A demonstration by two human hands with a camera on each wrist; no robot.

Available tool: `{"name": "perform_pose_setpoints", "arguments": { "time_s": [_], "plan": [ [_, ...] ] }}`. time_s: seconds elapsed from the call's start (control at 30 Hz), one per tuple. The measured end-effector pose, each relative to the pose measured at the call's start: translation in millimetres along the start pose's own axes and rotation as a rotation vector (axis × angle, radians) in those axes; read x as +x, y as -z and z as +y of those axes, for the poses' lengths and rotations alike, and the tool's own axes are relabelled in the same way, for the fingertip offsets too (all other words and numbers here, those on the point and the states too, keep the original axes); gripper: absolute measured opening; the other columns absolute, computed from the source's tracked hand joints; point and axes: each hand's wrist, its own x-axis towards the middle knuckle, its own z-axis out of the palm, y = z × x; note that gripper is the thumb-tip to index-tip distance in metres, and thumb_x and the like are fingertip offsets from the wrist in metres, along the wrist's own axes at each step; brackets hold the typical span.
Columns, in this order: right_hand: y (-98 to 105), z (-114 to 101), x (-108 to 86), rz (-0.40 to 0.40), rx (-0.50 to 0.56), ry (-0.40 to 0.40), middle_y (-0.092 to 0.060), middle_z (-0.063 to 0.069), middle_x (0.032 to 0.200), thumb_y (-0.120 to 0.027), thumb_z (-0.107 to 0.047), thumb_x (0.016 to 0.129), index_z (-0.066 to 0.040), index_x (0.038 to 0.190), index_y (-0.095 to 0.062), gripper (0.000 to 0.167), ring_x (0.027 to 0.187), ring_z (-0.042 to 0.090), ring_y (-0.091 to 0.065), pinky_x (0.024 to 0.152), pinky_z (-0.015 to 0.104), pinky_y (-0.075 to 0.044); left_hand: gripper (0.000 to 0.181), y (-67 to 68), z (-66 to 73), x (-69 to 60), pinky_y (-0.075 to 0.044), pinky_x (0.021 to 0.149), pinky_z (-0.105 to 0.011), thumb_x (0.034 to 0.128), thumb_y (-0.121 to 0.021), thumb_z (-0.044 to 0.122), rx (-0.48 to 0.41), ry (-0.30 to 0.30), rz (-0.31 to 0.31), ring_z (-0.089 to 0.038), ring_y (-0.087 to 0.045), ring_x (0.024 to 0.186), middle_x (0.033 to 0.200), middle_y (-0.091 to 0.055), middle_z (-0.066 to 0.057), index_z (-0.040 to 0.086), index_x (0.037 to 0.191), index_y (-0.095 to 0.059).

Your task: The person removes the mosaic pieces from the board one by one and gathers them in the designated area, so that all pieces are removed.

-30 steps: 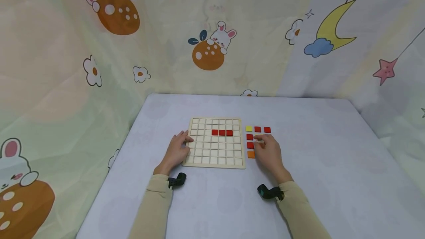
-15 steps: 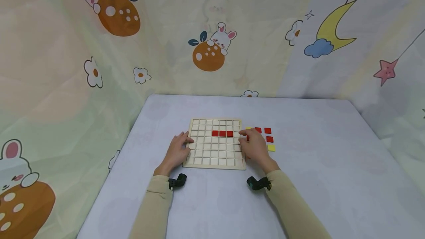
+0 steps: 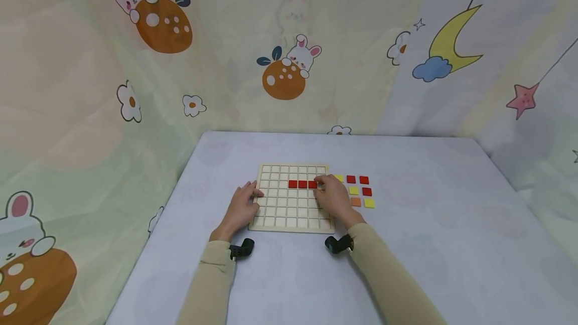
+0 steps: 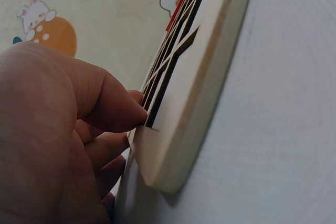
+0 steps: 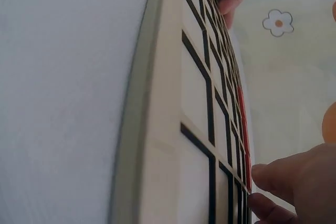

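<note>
A pale wooden grid board [image 3: 291, 227] lies flat on the table, with red tiles [image 3: 302, 184] side by side in one row. My left hand [image 3: 238, 210] rests along the board's left edge, fingers loosely bent; in the left wrist view its thumb [image 4: 113, 111] touches the rim near a corner. My right hand [image 3: 336, 197] is over the board's right side, at the right end of the red row. In the right wrist view its thumb and finger [image 5: 278, 174] come close together at the grid, pinching a small square tile that the fingertips mostly hide.
Loose square tiles lie right of the board: yellow [image 3: 353, 190], orange [image 3: 355, 202] and red [image 3: 364, 180] ones, some hidden behind my right hand. The table [image 3: 289, 285] has a white cloth. Behind it hangs a printed curtain [image 3: 226, 64].
My right hand has moved left from the loose tiles onto the board's right side, uncovering loose yellow, orange and red tiles. My left hand has stayed at the board's left edge.
</note>
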Motion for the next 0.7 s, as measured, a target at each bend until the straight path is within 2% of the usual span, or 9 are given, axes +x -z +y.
{"name": "perform_pose_setpoints", "arguments": {
  "time_s": [0.27, 0.47, 0.7],
  "plan": [
    [-2.5, 1.9, 6.7, -0.021, -0.049, 0.018, -0.058, 0.006, 0.116, -0.066, -0.018, 0.091, -0.011, 0.127, -0.063, 0.037, 0.093, 0.022, -0.053, 0.084, 0.033, -0.056, 0.031, -0.5, -0.3, 0.1, -0.004, 0.124, -0.036, 0.0833, -0.05, 0.001, 0.018, 0.008, -0.005, -0.024, -0.023, 0.147, 0.155, -0.037, -0.008, 0.011, 0.108, -0.064],
    [0.6, -2.4, 8.1, -0.051, -0.077, 0.021, -0.055, 0.01, 0.119, -0.067, -0.02, 0.091, -0.009, 0.125, -0.064, 0.036, 0.089, 0.023, -0.052, 0.077, 0.032, -0.054, 0.031, -0.6, -0.6, 0.0, -0.005, 0.124, -0.038, 0.0825, -0.05, 0.001, 0.014, -0.005, 0.004, -0.026, -0.024, 0.147, 0.154, -0.038, -0.01, 0.011, 0.108, -0.065],
    [1.3, -3.8, 10.1, -0.064, -0.076, 0.002, -0.055, 0.01, 0.118, -0.067, -0.018, 0.091, -0.009, 0.123, -0.065, 0.033, 0.093, 0.024, -0.052, 0.084, 0.034, -0.055, 0.03, -2.2, -3.2, 1.2, -0.005, 0.124, -0.038, 0.0822, -0.05, 0.002, 0.017, -0.008, 0.012, -0.025, -0.024, 0.147, 0.154, -0.039, -0.009, 0.012, 0.107, -0.065]
  ]
}}
